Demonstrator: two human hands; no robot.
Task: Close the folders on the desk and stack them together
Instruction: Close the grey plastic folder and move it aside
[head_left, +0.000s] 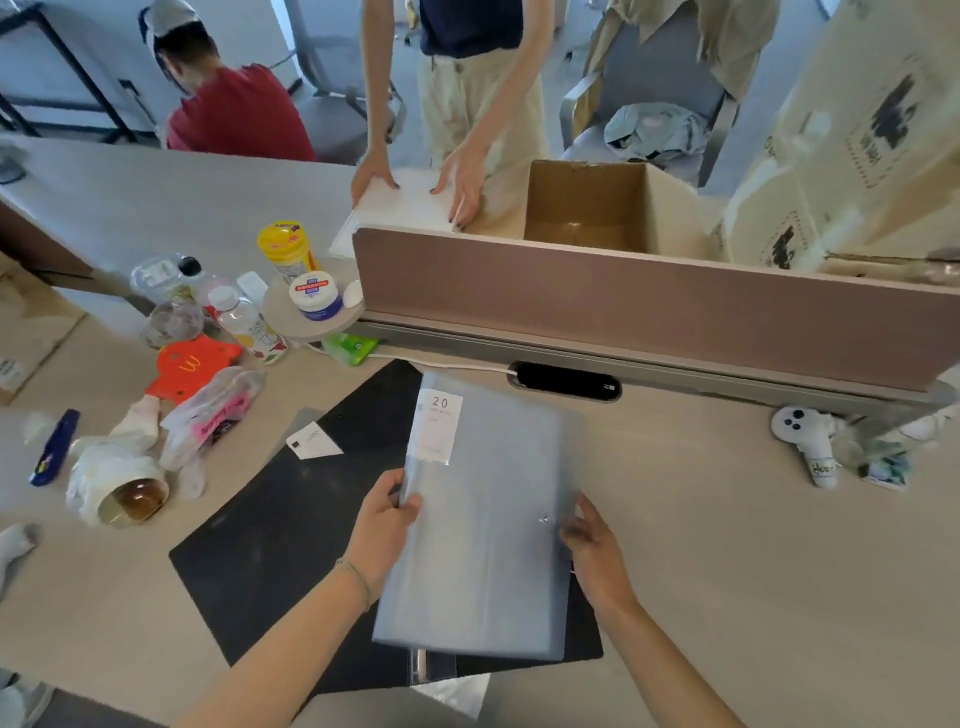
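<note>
Grey folder (488, 525), closed and bearing a white label reading "20", sat near the middle of the desk (727, 545), lying over a black folder (270, 525) spread flat beneath it. Left hand (382, 517) was clamped on its left edge, thumb on top. Right hand (592, 551) gripped its right edge beside the snap. Far left lay bottles and a red paper bag (189, 366).

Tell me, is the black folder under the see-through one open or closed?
Open. The black folder lies spread flat on the desk, reaching out past both sides of the closed grey folder held over it.
</note>
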